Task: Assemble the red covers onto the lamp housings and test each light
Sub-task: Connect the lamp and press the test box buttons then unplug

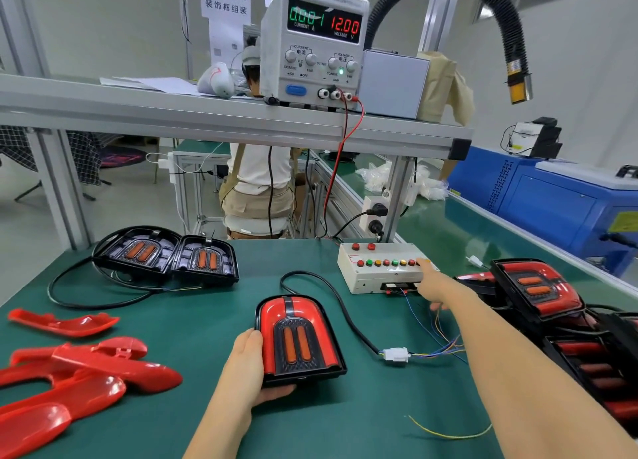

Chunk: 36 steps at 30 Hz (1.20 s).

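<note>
Red-covered lamp (300, 337) lies in the middle of the counter (345, 424), unlit, its near-left corner gripped by the left hand (252, 365). The right hand (433, 286) stretches a finger to the test box (366, 279). Testing looks under way. Bare housings (141, 251) at the far-left corner and loose red covers (86, 365) at the left edge remain; finished lamps (538, 286) are stacked at the right edge.

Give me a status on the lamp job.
Looks done: the stacked lamps at the right wear covers. In hand: the left hand holds a covered lamp, cabled to the white connector, while the right hand touches the button box. Left: two bare housings and loose red covers.
</note>
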Each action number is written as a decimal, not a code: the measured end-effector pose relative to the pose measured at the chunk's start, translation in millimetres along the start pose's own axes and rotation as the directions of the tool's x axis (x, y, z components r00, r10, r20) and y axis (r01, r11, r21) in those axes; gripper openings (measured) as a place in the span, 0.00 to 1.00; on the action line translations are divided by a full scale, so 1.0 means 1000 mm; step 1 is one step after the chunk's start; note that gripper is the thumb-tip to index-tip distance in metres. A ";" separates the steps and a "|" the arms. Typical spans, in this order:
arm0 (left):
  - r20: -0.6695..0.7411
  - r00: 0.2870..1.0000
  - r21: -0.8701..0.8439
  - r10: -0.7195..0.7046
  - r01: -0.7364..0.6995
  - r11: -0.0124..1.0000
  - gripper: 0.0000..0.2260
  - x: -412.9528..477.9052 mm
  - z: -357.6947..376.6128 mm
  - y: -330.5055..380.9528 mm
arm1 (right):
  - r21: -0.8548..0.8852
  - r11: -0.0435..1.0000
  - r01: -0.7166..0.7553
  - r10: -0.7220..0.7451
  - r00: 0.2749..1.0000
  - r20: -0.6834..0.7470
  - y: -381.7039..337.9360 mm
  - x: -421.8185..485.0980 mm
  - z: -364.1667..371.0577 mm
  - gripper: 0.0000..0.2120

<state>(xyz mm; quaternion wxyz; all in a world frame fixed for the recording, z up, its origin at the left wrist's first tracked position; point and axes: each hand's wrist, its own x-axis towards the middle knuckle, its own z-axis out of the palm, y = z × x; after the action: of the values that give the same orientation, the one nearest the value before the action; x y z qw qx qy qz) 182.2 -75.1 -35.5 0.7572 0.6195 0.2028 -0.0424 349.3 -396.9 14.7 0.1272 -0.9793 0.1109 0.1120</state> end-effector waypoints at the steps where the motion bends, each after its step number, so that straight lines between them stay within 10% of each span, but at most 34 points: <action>1: 0.012 1.000 0.011 -0.003 0.003 1.000 0.12 0.001 0.000 0.000 | 0.008 1.000 0.001 -0.001 1.000 0.007 -0.001 0.000 -0.001 0.34; 20: -0.004 1.000 0.005 0.014 -0.014 1.000 0.13 -0.005 0.001 0.003 | -0.057 0.998 -0.030 0.027 0.998 -0.050 -0.012 -0.010 0.007 0.35; 26: -0.004 1.000 0.013 0.008 -0.008 1.000 0.14 -0.005 0.001 0.003 | -0.093 0.978 0.186 -0.195 0.975 -0.103 -0.021 -0.033 0.014 0.11; 36: 0.000 1.000 0.012 -0.002 0.002 1.000 0.14 -0.002 0.001 0.002 | -0.007 0.949 0.314 -0.309 0.938 0.155 -0.014 -0.113 0.050 0.28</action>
<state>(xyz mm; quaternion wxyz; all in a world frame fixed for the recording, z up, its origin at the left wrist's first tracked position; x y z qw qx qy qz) 181.4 -76.0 -32.8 0.7533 0.6240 0.2032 -0.0443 235.4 -349.1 -0.9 0.1358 -0.9750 -0.0575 0.1664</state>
